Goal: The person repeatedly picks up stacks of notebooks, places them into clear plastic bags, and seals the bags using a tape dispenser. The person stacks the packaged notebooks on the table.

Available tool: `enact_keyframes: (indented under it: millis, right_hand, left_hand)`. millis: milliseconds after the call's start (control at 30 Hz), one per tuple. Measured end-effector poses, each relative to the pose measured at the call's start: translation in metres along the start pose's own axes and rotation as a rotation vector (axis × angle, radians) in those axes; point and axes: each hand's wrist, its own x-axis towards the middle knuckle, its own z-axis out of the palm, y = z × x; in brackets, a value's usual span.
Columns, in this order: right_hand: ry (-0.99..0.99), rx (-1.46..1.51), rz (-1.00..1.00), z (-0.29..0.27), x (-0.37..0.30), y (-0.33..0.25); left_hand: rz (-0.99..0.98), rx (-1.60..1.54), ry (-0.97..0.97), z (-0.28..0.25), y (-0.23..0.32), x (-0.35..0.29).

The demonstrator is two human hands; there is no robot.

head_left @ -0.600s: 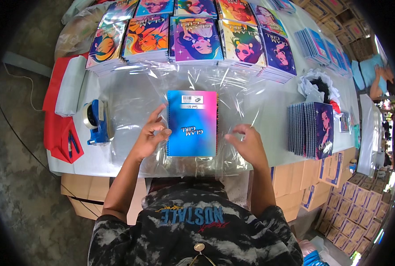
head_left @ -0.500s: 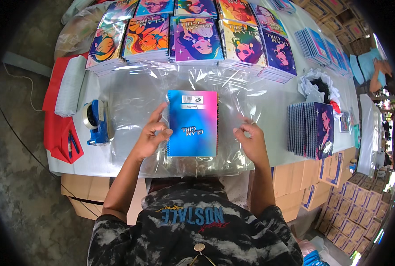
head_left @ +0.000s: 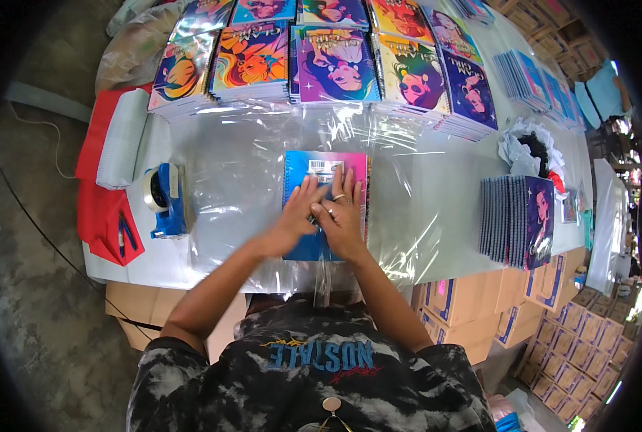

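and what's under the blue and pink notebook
Clear plastic shows around the notebook, spread over the pale table. Whatever lies directly beneath the notebook is covered, so I can't tell.

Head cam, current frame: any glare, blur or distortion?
Head view: bright glare streaks on the clear plastic sheet; head view: left hand looks motion-smeared, right hand crisper; head view: fisheye bows the table edge, corners black.

Under my fingers (head_left: 340, 189), the notebook cover (head_left: 305, 249) looks smooth; the clear plastic film (head_left: 236, 162) is glossy, the cardboard boxes (head_left: 469, 297) matt.
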Motion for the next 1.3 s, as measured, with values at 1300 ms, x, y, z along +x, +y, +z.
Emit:
enact_keyframes:
  millis: [1300]
  right_hand:
    - [0.039,-0.279,-0.093,0.006,0.004,-0.002]
  left_hand:
    - [-0.119,0.034,0.659,-0.042,0.005,0.121]
